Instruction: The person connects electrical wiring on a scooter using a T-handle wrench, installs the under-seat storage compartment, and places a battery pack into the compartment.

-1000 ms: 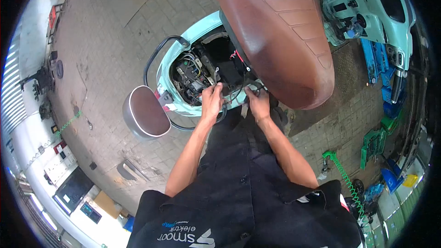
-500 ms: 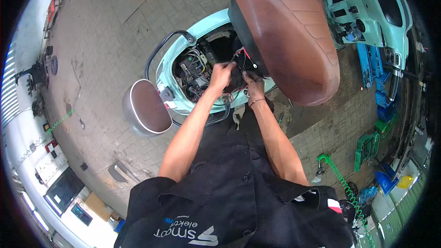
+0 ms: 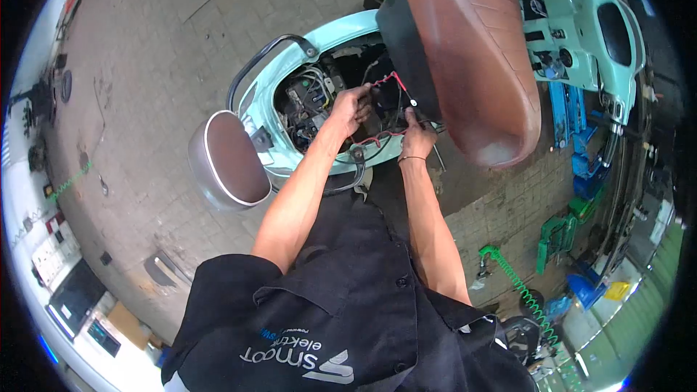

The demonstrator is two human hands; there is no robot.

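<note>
Head camera view: two bare hands are shown at the underseat compartment (image 3: pixel 372 54) of a mint-green scooter (image 3: pixel 337 30), its brown seat (image 3: pixel 483 51) tipped aside. Over the compartment's dark hollow, a red wire (image 3: pixel 401 84) is bent to a peak, its pale terminal (image 3: pixel 414 102) hanging beside the seat's black underside (image 3: pixel 404 40). By the wire's other end, the left hand (image 3: pixel 352 110) is held with fingers curled nearly closed; whether anything is gripped cannot be told. Just below the terminal, the right hand (image 3: pixel 416 136) is set at the near rim, fingers partly bent, its hold likewise unclear. A second red wire (image 3: pixel 383 135) is draped along that rim between the hands. On the right, the working space is narrowed by the seat's edge, which is overhung close to the right hand. On the left, the opening is crowded with exposed wiring (image 3: pixel 312 80) and bounded by a black grab rail (image 3: pixel 238 78) and a padded backrest (image 3: pixel 236 156); beyond them, broad open room is left on the paved floor (image 3: pixel 160 101).
</note>
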